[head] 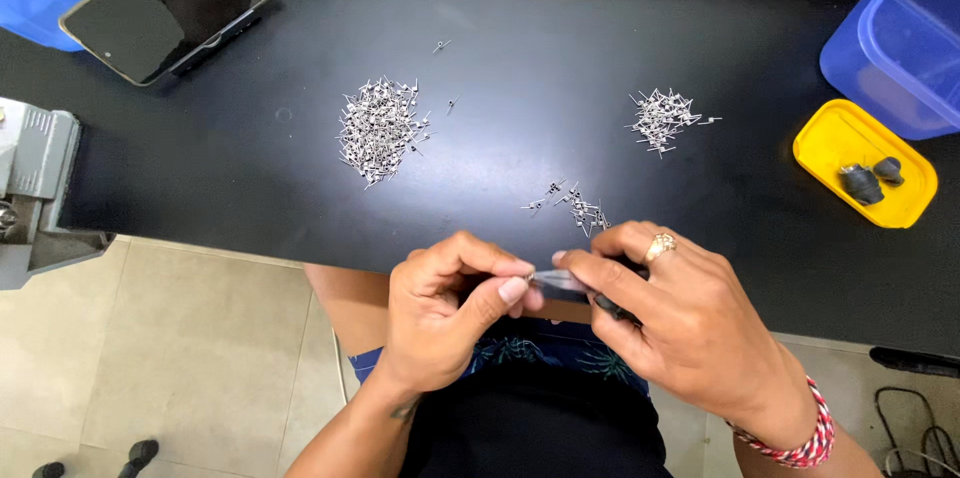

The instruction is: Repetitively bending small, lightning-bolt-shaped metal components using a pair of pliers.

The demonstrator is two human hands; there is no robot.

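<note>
While both hands meet at the near edge of the black desk, the right hand grips a slim metal tool, and the left hand pinches its tip. Small metal pins lie in a large pile, a smaller pile and a scatter just beyond the fingers.

Bright, even daylight is filling the scene. A broad, soft sheen is spreading across the middle of the black worktop, fading toward its far edge. The phone near the far left corner is mirroring a dim reflection (its screen is dark). Shadows are lying faint and short beside the metal piles. Focus is holding sharp throughout, with slight wide-angle bending showing at the edges.
</note>
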